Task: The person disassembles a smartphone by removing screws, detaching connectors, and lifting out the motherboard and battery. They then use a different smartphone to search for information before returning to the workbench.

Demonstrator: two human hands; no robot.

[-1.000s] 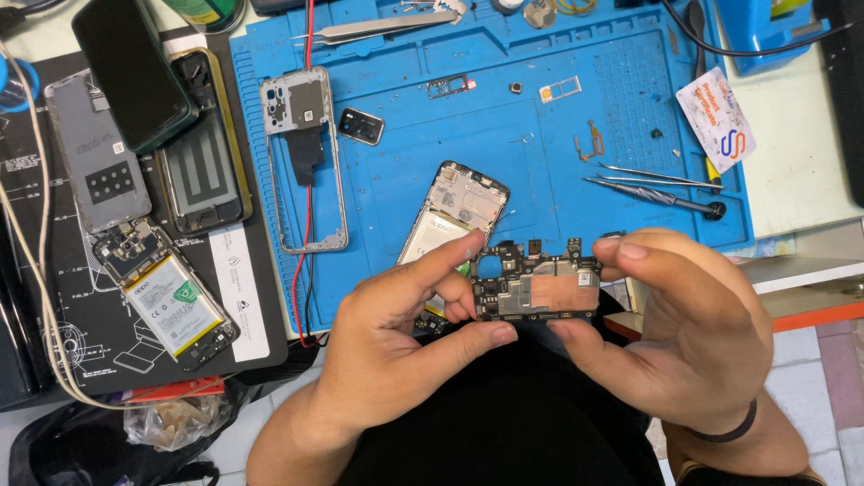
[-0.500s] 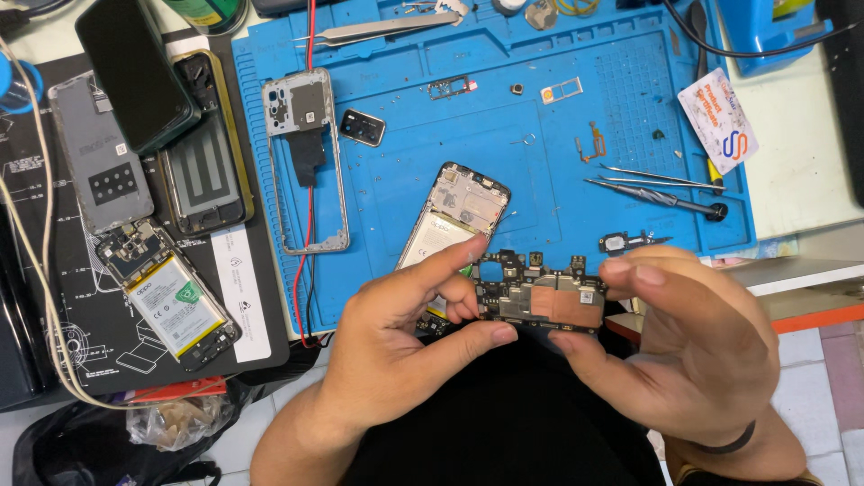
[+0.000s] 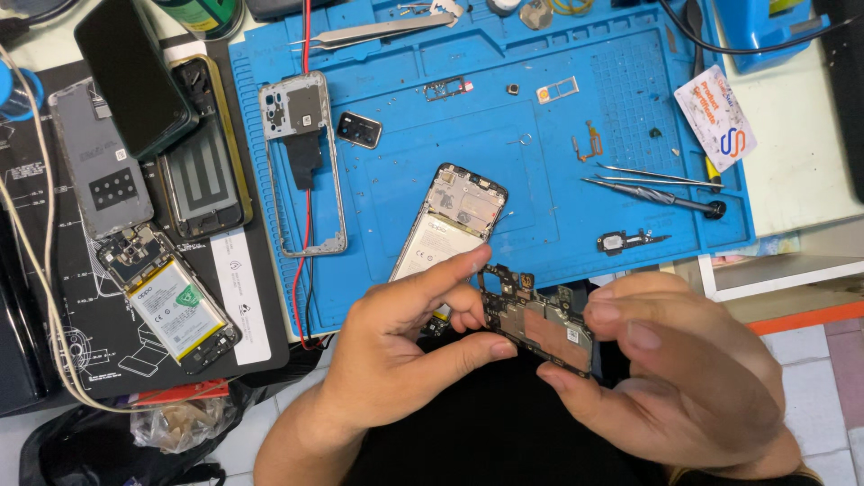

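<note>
circuit board [image 3: 538,325] now tilted lower, pinched between two hands: left hand [image 3: 396,355], right hand [image 3: 684,378]

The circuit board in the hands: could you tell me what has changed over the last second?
The circuit board has tilted, its right end now lower, and the right hand has shifted its grip to that end. The left hand keeps pinching the left end. The opened phone on the blue mat has not moved.

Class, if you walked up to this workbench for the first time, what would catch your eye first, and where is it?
First, the two hands low in the middle: the left hand and right hand pinch a dark circuit board between them. Just behind it, an opened phone lies on the bright blue mat, with tweezers at the right.
</note>
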